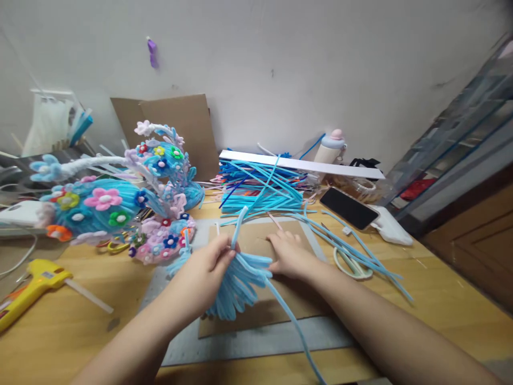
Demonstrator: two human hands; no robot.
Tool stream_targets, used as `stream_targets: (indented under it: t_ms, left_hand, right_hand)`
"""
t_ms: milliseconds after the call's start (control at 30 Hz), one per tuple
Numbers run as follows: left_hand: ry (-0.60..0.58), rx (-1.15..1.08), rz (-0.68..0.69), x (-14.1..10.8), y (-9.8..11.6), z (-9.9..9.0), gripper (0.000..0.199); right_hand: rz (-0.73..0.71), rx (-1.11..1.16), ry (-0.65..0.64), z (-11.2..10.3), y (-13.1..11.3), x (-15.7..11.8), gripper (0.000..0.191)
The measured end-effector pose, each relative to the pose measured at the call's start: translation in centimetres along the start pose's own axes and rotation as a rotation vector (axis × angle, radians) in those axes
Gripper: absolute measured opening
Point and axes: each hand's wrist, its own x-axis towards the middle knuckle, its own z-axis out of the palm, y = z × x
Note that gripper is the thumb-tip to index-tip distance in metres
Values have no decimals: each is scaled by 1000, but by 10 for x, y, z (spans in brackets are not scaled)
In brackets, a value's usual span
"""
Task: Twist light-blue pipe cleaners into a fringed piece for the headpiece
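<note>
My left hand (214, 267) is closed around a bunch of light-blue pipe cleaners (236, 299) bent into many loops. One stem end sticks up above its thumb, and a long loose strand trails down to the right. To the right, my right hand (292, 254) rests over a brown cardboard sheet (280, 315), fingers apart. Its thumb is close to the right-hand loops; whether they touch is hard to tell. Beneath the cardboard lies a grey cutting mat (184, 347).
Flower-covered pipe-cleaner pieces (100, 208) stand at left, near a yellow glue gun (48, 275). Behind are stacked blue pipe cleaners (260, 198) and a white strip (300, 163). At right lie a phone (348, 207), loose stems and scissors (352, 264); a bottle (331, 147) stands behind.
</note>
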Motion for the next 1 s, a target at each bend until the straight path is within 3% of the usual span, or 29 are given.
stream_targets:
  t_ms: [100, 200, 267, 400, 533, 733, 1000]
  left_hand:
    - [13, -33, -11, 7, -4, 5, 20]
    - [-18, -25, -7, 13, -9, 10, 23]
    - [-48, -18, -3, 15, -12, 11, 23]
    - [-86, -28, -8, 14, -19, 13, 25]
    - [-20, 39, 38, 11, -21, 13, 27]
    - [-81, 82, 130, 11, -19, 12, 28]
    - [-25, -106, -57, 6, -23, 12, 20]
  right_hand:
    - [26, 262, -17, -6, 3, -3, 42]
    - [74, 596, 128, -16, 1, -11, 17]
    - [102, 877, 189, -22, -5, -18, 18]
    - [130, 1363, 26, -25, -16, -29, 21]
    - [162, 1394, 43, -22, -16, -35, 21]
    - [132, 1432, -22, -16, -18, -42, 21]
    - [116, 1561, -6, -12, -26, -49, 21]
